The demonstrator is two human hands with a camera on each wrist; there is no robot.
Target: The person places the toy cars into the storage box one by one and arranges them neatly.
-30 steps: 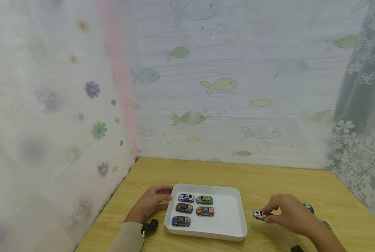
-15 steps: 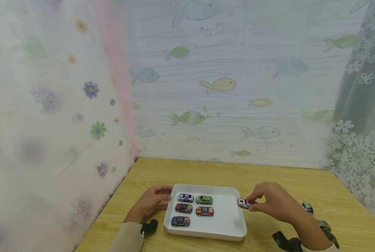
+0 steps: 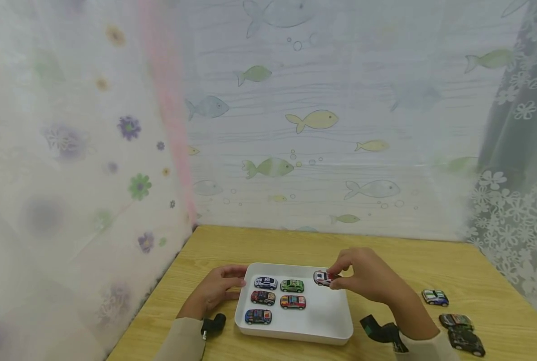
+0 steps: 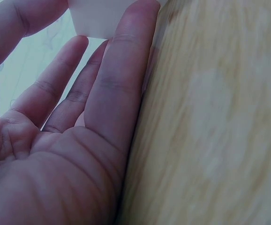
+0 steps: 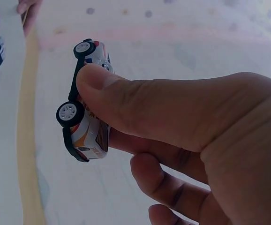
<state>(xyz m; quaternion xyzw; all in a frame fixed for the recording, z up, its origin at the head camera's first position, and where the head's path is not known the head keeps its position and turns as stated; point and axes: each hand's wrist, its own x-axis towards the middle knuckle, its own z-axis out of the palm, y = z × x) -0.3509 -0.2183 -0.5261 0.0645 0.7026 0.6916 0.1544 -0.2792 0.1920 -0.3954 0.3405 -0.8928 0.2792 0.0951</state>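
Observation:
My right hand pinches a white-and-red toy car between thumb and fingers, over the tray's far right part. In the right wrist view the toy car shows its white-hubbed wheels, the thumb lying across its side. The white tray holds several toy cars at its left and middle: white-purple, green, dark red, red-yellow and blue. My left hand rests at the tray's left side. Its nearly straight fingers touch the tray's wall in the left wrist view.
Right of the tray, a white-blue-green toy car, a greenish one and a black one lie on the wooden table. Fish-patterned sheeting hangs behind the table, and flower-patterned sheeting stands along the left.
My right hand has carried the white-and-red toy car leftward from beside the tray to over it. The cars at the right have come into fuller view. My left hand stays put.

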